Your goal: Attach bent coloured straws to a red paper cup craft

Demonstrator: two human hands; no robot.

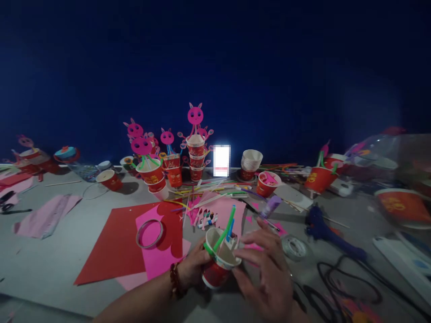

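A red paper cup with a white inside is tilted in front of me. My left hand is closed around its left side. A green straw and a blue straw stick up from the cup, and a short green end pokes out at its left rim. My right hand is at the cup's right side, its fingertips on the rim by a small white piece and its thumb lower on the outside wall. The fingertips are slightly blurred, and the cup's far side is hidden.
Red cups with pink paper faces stand along the back. Red card bears a tape roll. Rightward are clear tape, a blue glue gun and its black cord. Loose straws and markers lie ahead.
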